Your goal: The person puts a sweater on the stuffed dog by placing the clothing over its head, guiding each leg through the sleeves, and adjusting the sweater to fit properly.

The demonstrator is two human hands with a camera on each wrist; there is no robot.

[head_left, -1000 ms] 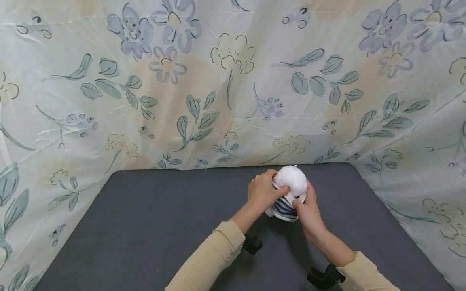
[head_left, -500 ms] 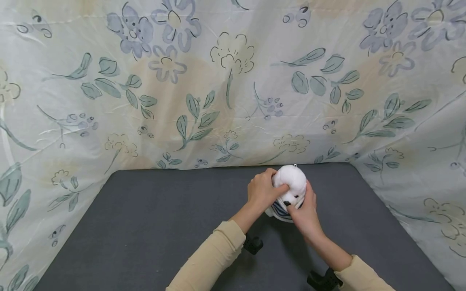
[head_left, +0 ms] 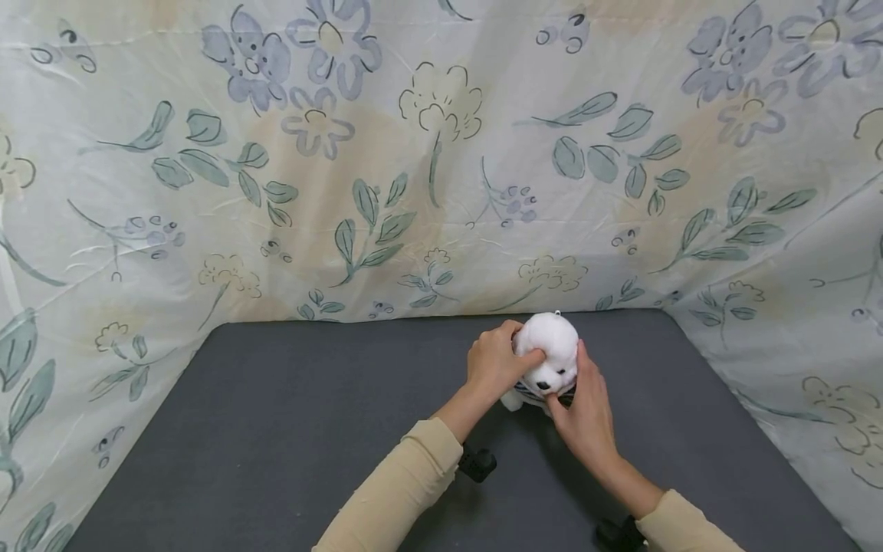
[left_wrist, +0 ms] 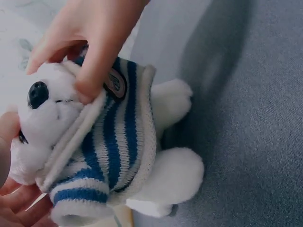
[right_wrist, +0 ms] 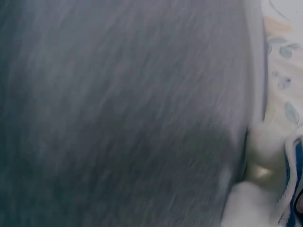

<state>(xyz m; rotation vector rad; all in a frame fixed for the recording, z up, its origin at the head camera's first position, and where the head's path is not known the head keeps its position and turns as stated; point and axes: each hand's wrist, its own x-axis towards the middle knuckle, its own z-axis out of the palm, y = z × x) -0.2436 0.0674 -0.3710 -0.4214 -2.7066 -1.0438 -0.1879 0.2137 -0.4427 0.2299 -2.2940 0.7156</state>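
Note:
A white stuffed animal (head_left: 552, 334) with black eyes and a black nose sits upright on the dark grey tabletop (head_left: 331, 429). It wears a blue-and-white striped knit sweater (left_wrist: 113, 142) with a dark patch on the chest. My left hand (head_left: 498, 362) grips its head from the left, the thumb lying across the face beside an eye. On the other side, my right hand (head_left: 588, 410) pinches the sweater's collar under the muzzle with its thumb; its fingers go round the side of the head, partly hidden. In the right wrist view, only the toy's legs (right_wrist: 253, 203) and sweater edge show.
A flower-patterned cloth (head_left: 441, 169) hangs behind the table and along its sides. The toy is close to the table's back edge. Black wrist devices (head_left: 477, 464) sit under both forearms.
The right thumb has moved down and left with the collar, uncovering the toy's nose and muzzle. The right hand's fingers have straightened somewhat. The left hand has stayed nearly still.

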